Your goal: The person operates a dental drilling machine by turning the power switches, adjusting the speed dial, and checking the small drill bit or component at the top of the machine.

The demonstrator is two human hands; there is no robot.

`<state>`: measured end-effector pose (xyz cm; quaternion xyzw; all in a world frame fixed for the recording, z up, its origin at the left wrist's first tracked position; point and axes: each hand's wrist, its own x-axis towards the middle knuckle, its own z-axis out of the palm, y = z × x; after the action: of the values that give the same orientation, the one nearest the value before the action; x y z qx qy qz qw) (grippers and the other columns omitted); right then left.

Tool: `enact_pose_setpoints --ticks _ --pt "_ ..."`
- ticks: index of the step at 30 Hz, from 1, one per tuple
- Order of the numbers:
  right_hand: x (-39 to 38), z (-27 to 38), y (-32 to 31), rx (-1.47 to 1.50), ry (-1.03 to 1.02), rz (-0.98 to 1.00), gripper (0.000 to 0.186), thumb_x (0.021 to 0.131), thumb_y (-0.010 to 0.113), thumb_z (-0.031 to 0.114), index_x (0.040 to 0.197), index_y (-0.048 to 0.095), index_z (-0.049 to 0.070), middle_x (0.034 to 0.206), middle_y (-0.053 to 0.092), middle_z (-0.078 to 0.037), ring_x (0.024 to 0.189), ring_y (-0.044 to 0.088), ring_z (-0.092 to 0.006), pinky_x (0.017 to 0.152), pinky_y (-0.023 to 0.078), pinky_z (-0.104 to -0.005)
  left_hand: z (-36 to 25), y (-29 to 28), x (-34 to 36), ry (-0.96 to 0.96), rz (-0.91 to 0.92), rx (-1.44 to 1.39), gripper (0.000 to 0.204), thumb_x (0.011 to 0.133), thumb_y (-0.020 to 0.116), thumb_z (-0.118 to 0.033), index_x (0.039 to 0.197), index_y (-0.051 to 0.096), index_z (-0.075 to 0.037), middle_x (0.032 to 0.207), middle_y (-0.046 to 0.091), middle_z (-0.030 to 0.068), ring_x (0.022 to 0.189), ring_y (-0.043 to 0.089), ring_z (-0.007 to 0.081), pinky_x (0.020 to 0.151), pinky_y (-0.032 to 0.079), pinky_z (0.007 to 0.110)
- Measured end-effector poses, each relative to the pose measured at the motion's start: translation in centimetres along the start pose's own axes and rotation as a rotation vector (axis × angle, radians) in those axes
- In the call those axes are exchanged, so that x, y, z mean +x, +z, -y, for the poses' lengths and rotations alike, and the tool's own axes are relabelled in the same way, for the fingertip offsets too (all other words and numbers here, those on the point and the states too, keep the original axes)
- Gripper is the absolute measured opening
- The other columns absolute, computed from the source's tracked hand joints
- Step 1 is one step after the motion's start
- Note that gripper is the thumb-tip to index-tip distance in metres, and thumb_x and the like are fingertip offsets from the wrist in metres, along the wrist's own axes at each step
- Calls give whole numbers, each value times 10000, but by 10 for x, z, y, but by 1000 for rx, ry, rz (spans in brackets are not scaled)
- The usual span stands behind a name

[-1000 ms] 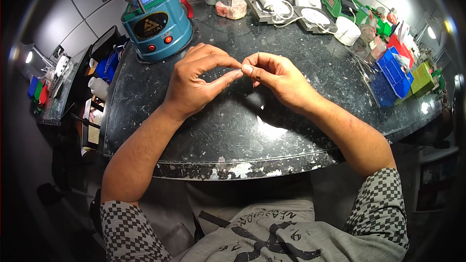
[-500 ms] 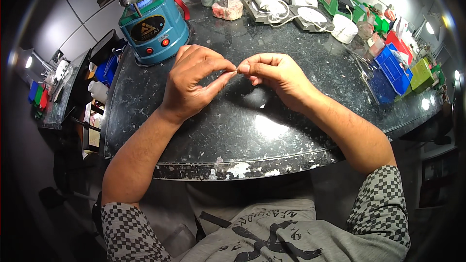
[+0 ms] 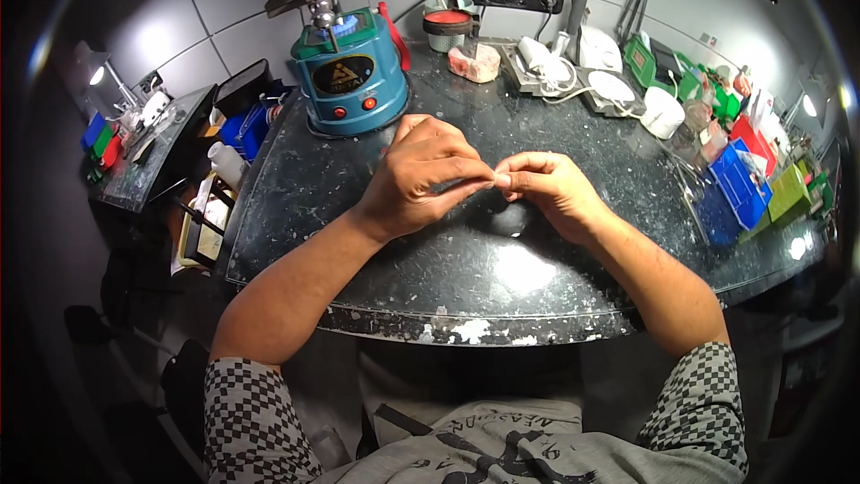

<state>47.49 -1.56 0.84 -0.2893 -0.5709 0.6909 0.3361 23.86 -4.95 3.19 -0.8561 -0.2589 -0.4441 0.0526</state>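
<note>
Over the dark worktop (image 3: 412, 278), my left hand (image 3: 421, 175) and my right hand (image 3: 554, 195) meet at the fingertips. The left thumb and fingers are pressed together in a pinch, with its other fingers bent above. My right thumb and index finger also pinch, and the remaining fingers curl underneath. Whatever sits between the two pinches is too small and too covered by the fingertips to make out. Both hands are raised off the worktop, and a dark shadow falls on it below them.
A teal machine (image 3: 354, 90) with red buttons stands beyond my left hand. At the back are a pink-and-white block (image 3: 475, 63), a red-topped cup (image 3: 448, 29) and white corded devices (image 3: 546, 63). On the right lie thin tools, a blue tray (image 3: 742, 186) and a lime-green box (image 3: 788, 194).
The view has tilted and turned, so the machine and back items sit lower and further right. My left fingers have straightened and closed in flatter; the fingertips still meet.
</note>
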Motion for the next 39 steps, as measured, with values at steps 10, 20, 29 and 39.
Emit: enact_pose_setpoints --ticks 10,20,29,39 --pt "64 26 2 -302 -272 -61 190 912 728 146 1035 758 5 1009 749 -49 987 665 -124 963 482 -281 61 -99 -14 -334 -383 215 319 941 708 -231 673 685 -58 612 615 26 535 510 117 556 408 276" --pt "236 53 58 -207 -597 -198 164 905 710 128 957 780 -10 889 762 -31 833 662 -87 801 501 -252 174 -144 -14 -662 -382 100 271 880 785 -245 1124 770 -127 773 547 -21 726 495 98 681 432 264" --pt "252 65 85 -387 -602 -257 189 885 734 150 916 756 -35 790 738 -27 728 612 -62 685 480 -239 174 -152 10 -677 -238 -90 251 831 800 -156 1072 793 -85 729 552 -46 710 488 75 689 426 252" --pt "248 63 81 -227 -520 -96 128 882 717 68 946 767 -30 894 761 -64 838 675 -101 812 515 -251 166 -150 20 -800 -111 91 217 801 807 -201 998 801 -110 640 486 -19 642 458 115 604 381 282"
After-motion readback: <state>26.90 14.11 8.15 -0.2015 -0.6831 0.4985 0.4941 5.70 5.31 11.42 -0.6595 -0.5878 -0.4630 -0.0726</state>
